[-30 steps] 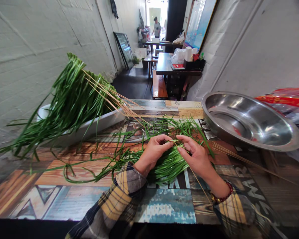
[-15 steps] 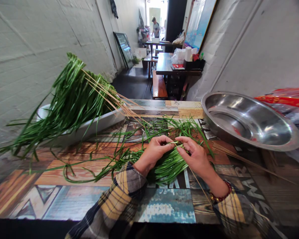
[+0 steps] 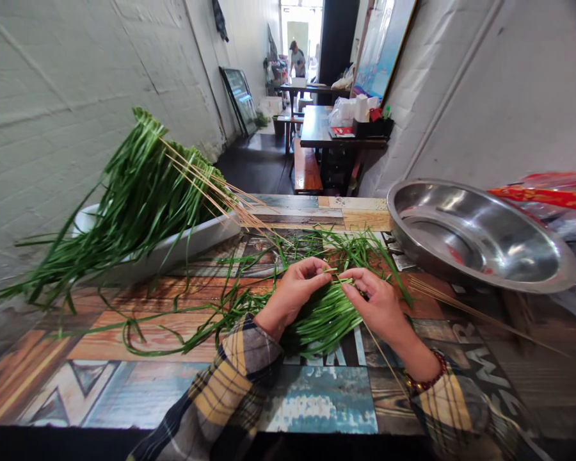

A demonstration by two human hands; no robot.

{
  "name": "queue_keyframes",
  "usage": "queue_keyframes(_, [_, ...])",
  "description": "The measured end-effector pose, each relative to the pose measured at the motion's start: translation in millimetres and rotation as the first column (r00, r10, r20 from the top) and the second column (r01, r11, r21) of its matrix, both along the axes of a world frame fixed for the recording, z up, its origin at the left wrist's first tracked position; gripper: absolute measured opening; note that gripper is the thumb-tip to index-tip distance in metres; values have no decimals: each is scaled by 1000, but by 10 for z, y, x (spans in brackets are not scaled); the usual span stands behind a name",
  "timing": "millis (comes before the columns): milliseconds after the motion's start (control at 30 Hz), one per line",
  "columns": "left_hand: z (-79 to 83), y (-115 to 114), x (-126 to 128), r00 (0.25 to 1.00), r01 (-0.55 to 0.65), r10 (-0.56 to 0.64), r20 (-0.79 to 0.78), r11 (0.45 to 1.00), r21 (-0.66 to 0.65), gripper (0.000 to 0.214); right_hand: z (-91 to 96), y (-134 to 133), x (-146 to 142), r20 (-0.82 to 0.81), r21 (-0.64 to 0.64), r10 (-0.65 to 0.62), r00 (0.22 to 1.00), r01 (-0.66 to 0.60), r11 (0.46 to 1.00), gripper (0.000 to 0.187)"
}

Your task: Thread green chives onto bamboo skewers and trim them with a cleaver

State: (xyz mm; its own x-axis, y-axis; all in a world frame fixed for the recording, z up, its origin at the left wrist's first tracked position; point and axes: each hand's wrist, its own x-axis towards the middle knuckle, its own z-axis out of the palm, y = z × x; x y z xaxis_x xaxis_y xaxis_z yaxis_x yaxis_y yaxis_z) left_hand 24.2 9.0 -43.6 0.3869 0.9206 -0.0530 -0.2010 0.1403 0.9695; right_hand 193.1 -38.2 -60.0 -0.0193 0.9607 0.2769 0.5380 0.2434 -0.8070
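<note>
Two bare hands of mine are positioned left of the steel basin, which serves as the reference for all locations below. The left hand, the farther one from the basin, pinches a pale green stalk between thumb and index finger. The right hand, nearer to the basin, grasps a thin skewer; its shaft extends beneath my palm toward the wrist. The fingertips of both hands are just beside each other. Whether the skewer tip pierces the stalk cannot be told.

A bundle of green leaves lies on the desk under my hands, left of the basin and closer to me. Loose leaves are scattered just left of the basin. Several spare skewers rest along the basin's near side.

Well left of the basin is a white tray. It carries a tall row of threaded greens; the leaf ends hang over the side away from the basin, and protruding skewers point toward it. Clear and red plastic packaging lies right of the basin. Far beyond the basin, to its left, stands another person.
</note>
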Motion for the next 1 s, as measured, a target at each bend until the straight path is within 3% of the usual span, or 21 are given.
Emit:
queue_keyframes(333, [-14, -40, 42, 995, 24, -21, -101, 1000, 20, 21, 34, -17, -8, 15, 39, 24, 1000, -25, 999, 21])
queue_keyframes(600, [47, -38, 14, 998, 65, -64, -15, 997, 29, 18, 5, -6, -1, 9, 33, 0, 1000, 0, 999, 22])
queue_keyframes(800, [42, -44, 10, 993, 110, -109, 38, 993, -37, 12, 16, -9, -5, -14, 11, 2, 1000, -2, 1000, 21])
queue_keyframes(1000, [8, -22, 19, 999, 39, -39, -9, 999, -18, 19, 28, -16, 3, 9, 9, 0, 1000, 0, 1000, 23])
